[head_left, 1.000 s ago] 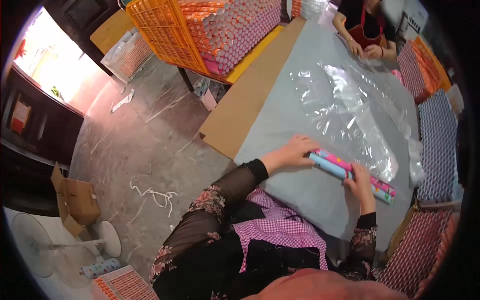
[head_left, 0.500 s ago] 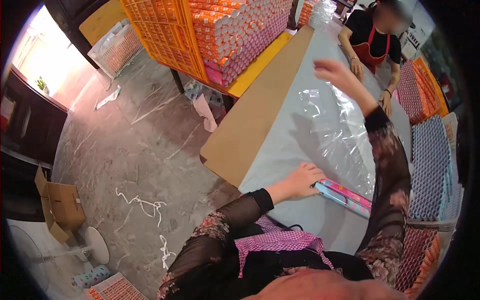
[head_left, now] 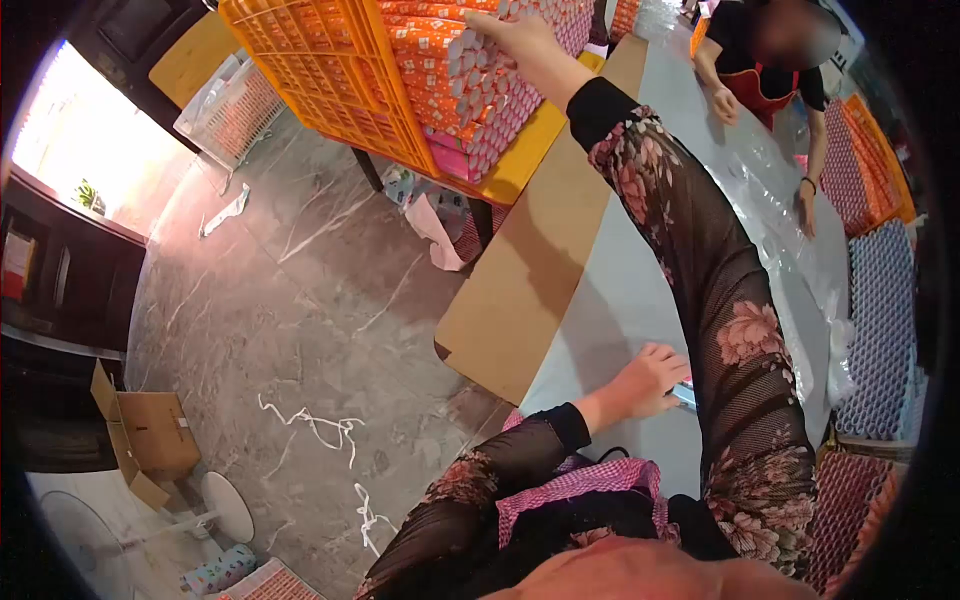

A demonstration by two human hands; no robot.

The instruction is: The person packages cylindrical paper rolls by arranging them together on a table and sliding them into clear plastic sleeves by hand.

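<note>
In the head view, the left hand (head_left: 645,382) is bent over the near end of a blue roll (head_left: 686,396), which lies on the grey worktop (head_left: 610,325). The roll shows just beside the fingertips, on the side away from the wrist, and the rest is hidden behind the right sleeve (head_left: 735,310). Whether this grip is clenched or only resting, I cannot tell.

The right arm stretches across the worktop to the orange crate (head_left: 325,90). There the right hand (head_left: 525,40) is over the ends of the orange tubes (head_left: 430,85), its grip spread, thumb apart from the fingers; whether it touches a tube is unclear. The crate stands on a yellow table (head_left: 530,145) beside the worktop.

Clear plastic bags (head_left: 775,215) lie beyond the right sleeve, near a co-worker (head_left: 760,75). Blue tubes (head_left: 875,330) are stacked along the far right.
</note>
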